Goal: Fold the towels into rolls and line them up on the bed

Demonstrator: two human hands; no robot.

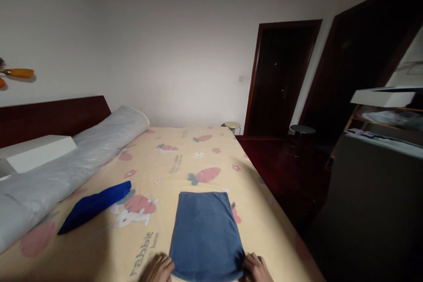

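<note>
A blue-grey piece of cloth (205, 233) lies spread flat on the patterned bed sheet (178, 158), roughly square and a little wider at the near edge. At its near left corner, my left hand (160, 269) has its fingers closed on the fabric. My right hand (256, 268) pinches the near right corner, where the cloth is slightly creased. Both hands are partly cut off by the bottom of the view. Whether the cloth is a garment or a towel I cannot tell.
A bright blue folded cloth (95, 207) lies left on the bed. Beyond it are a long grey roll (99, 150) and a white box (41, 152) by the dark headboard (56, 114). Stools (302, 130) and a dark cabinet-like block (373, 194) stand right of the bed.
</note>
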